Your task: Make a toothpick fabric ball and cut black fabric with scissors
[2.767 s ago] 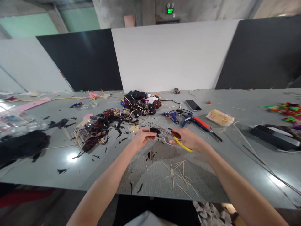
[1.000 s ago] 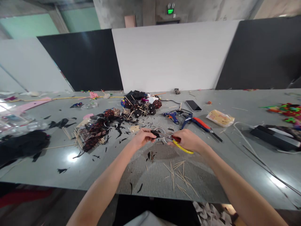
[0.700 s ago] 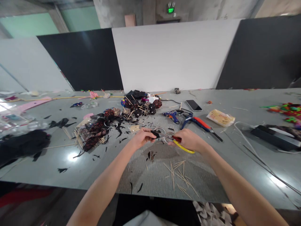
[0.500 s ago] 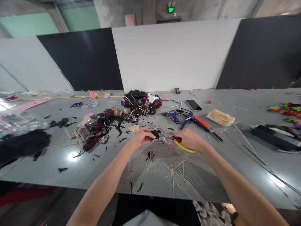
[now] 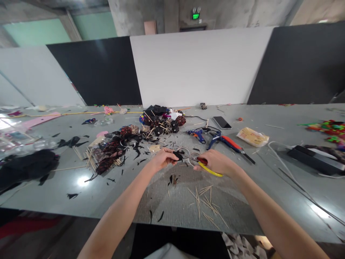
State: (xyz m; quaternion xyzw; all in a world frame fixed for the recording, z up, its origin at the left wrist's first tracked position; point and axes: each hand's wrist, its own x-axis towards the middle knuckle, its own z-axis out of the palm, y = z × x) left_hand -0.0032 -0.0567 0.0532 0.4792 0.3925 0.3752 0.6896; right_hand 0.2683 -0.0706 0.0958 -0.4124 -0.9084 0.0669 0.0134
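Now left fingers (image 5: 170,155) pinch a black scrap (image 5: 178,155), raggeder than before; right fingers (image 5: 208,155) clasp scissors (image 5: 211,171).

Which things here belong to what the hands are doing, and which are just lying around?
In use:
- black piece, pinched by the left hand
- yellow-handled scissors, held in the right hand

Probably just lying about, as neither hand touches them:
- phone
- blue glue gun
- yellowish packet
- pink strip

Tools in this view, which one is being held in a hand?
The yellow-handled scissors, gripped in the right hand; the blue glue gun and the red-and-blue-handled tool lie on the table.
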